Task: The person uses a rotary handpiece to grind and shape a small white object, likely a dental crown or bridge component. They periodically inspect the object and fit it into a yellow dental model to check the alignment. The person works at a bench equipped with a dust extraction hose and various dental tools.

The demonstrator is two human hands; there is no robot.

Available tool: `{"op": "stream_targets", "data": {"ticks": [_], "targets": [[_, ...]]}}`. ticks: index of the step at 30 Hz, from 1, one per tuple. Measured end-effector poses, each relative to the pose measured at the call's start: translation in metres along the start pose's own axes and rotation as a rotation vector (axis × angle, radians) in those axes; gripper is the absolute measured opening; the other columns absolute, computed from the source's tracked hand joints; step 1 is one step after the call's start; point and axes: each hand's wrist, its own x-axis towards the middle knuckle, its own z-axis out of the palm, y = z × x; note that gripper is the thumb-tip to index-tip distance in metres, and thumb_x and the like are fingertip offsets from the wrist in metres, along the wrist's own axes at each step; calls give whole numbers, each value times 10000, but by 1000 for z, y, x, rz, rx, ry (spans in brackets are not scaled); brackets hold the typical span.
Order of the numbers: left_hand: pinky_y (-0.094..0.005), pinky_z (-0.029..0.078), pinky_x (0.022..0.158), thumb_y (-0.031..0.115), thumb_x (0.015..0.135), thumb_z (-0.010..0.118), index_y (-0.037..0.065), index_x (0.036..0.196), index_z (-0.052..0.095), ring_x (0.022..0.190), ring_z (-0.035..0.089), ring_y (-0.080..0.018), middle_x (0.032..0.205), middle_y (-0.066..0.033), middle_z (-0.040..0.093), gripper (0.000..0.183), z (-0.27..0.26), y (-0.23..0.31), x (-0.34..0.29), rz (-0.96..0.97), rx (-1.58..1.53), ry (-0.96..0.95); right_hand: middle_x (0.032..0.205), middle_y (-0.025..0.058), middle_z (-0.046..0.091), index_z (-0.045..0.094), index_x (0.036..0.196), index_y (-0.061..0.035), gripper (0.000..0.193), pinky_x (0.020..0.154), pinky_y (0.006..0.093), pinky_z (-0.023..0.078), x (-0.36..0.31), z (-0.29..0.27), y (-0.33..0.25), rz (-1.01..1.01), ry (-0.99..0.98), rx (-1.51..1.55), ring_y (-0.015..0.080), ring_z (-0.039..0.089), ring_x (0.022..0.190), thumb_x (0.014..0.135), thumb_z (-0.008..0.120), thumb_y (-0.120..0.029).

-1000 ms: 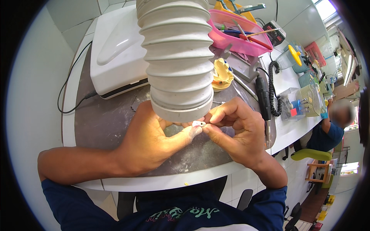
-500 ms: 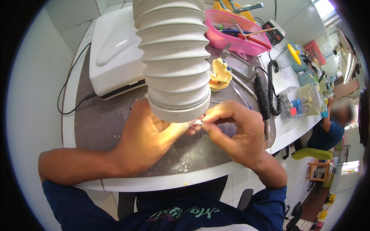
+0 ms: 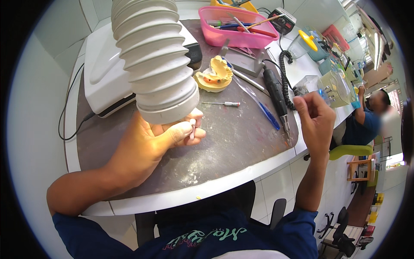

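My left hand (image 3: 161, 138) rests on the dusty dark worktop (image 3: 233, 138) just under the mouth of a white ribbed suction hose (image 3: 151, 56). It pinches a small white dental piece (image 3: 192, 127) between thumb and fingers. My right hand (image 3: 317, 118) is raised off the bench at the right, past the worktop's edge, fingers loosely curled, and nothing shows in it. A black rotary handpiece (image 3: 276, 97) with a coiled cord lies on the worktop between the two hands, nearer the right one.
A yellow plaster jaw model (image 3: 214, 75), a small red-handled tool (image 3: 224, 103), a blue pen (image 3: 268, 116), a pink tray of tools (image 3: 237, 28) and a white machine (image 3: 101, 73) sit on the bench. Clear boxes stand at right. A seated person (image 3: 366, 121) works further right.
My right hand has let go of the small piece and lifted away to the right. My left hand keeps the piece alone. The view has shifted, showing more of the bench.
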Motion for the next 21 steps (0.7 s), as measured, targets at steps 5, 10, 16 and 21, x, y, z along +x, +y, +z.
{"op": "stream_targets", "data": {"ticks": [5, 10, 16, 21], "targets": [[-292, 535, 863, 84, 948, 585, -7, 1189, 525, 995, 633, -186, 1057, -99, 586, 264, 7, 3, 2, -40, -68, 3, 515, 53, 470, 556, 681, -7, 487, 473, 310, 350, -4, 2, 7, 65, -342, -334, 131, 447, 474, 837, 719, -438], [-295, 529, 815, 94, 951, 584, 7, 1168, 534, 922, 627, -170, 1017, -93, 593, 239, 1, 4, 2, -31, -69, -109, 531, 45, 418, 526, 638, 24, 431, 478, 312, 297, 0, 12, 24, 147, -323, -93, 117, 360, 497, 911, 637, -291], [-308, 507, 770, 87, 956, 571, 9, 1145, 536, 838, 602, -161, 986, -91, 596, 208, 1, -1, 2, -9, -48, -110, 589, -53, 449, 542, 709, -25, 368, 498, 246, 281, -12, 11, 29, 232, -54, 534, 62, 378, 526, 945, 599, -302], [-314, 504, 782, 81, 954, 570, 10, 1132, 538, 854, 606, -163, 987, -100, 602, 195, 4, -3, 3, 10, -48, -48, 672, -3, 485, 564, 820, -37, 260, 478, 203, 238, -10, 31, -2, 5, -57, 1058, 46, 374, 514, 920, 629, -268]]}}
